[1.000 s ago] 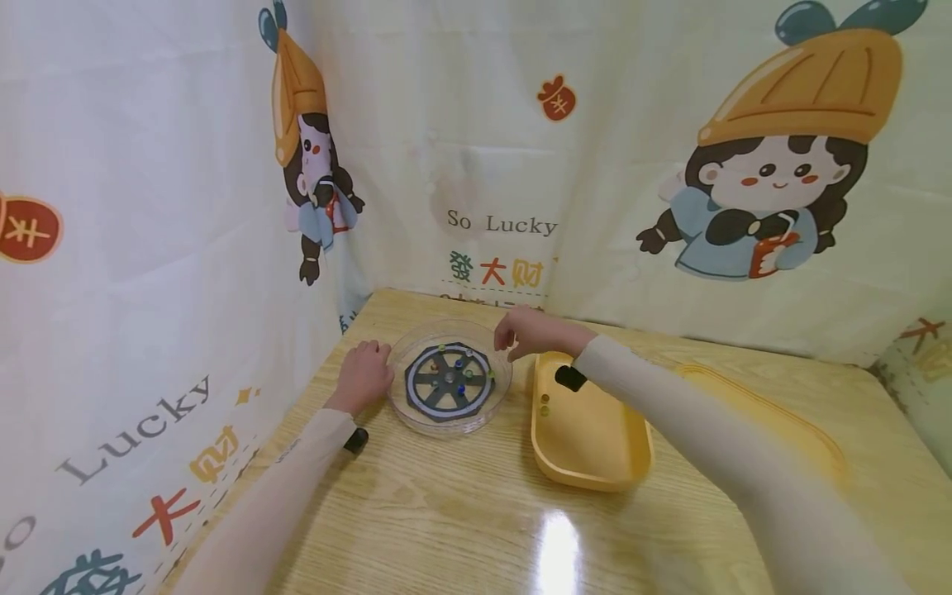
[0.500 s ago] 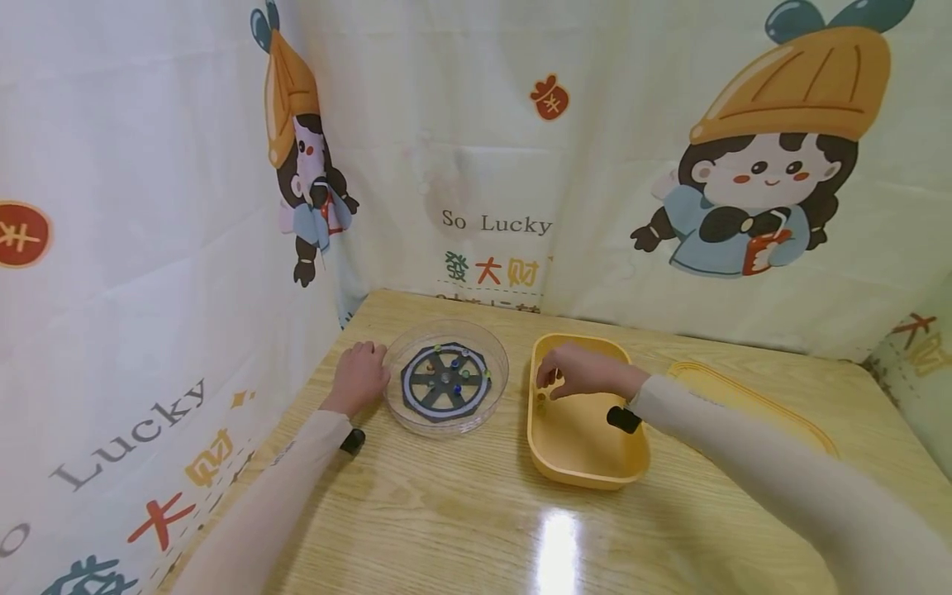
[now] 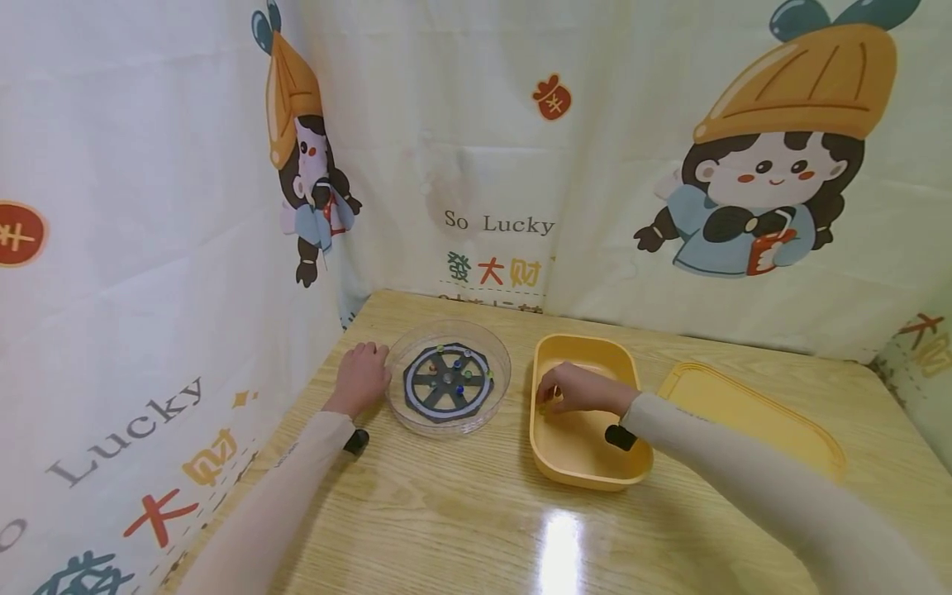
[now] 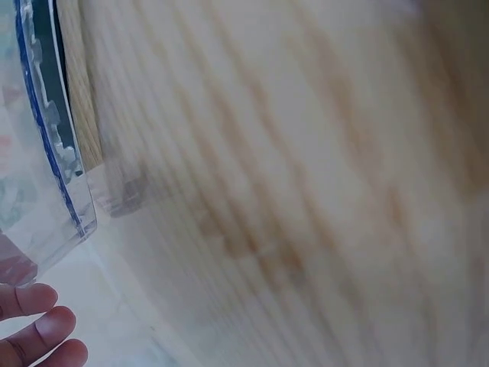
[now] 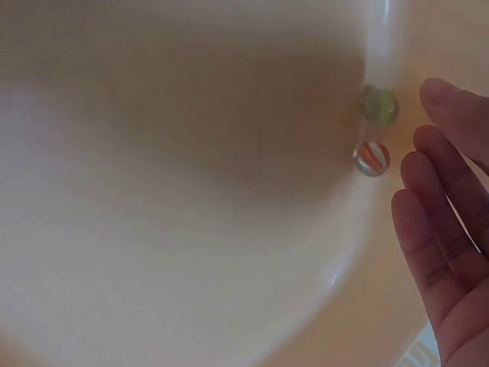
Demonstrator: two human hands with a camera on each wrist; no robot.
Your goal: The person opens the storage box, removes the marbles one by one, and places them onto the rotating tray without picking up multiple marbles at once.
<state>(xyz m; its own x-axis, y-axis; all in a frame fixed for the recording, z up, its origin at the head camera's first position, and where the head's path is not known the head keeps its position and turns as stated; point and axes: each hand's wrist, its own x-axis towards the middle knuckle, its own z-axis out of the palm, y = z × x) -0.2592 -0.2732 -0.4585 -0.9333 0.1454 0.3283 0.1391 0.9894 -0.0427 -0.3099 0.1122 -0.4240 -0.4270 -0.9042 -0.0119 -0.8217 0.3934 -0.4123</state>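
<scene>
My left hand [image 3: 362,378] rests at the left side of a round clear plastic dish [image 3: 449,431]. In the left wrist view, its fingertips [image 4: 53,325] lie right by the dish's wall. Inside the dish is a dark spoked wheel shape [image 3: 449,378] with several small glass marbles on it, one of them blue [image 3: 460,390]. My right hand [image 3: 576,388] reaches down into a yellow plastic bin [image 3: 591,479]. From the right wrist, a green marble [image 5: 381,107] and an orange-and-white striped marble [image 5: 372,158] show beside its spread thumb and fingers, with nothing between them.
A flat yellow lid [image 3: 751,417] lies on the wooden table [image 3: 446,512] to the right of the bin, partly behind the right sleeve [image 3: 714,450]. Printed curtains [image 3: 491,149] hang behind the table and along its left side.
My right hand has moved from the dish's right rim over to the bin and lowered toward the marbles there. The left hand has stayed at the dish.
</scene>
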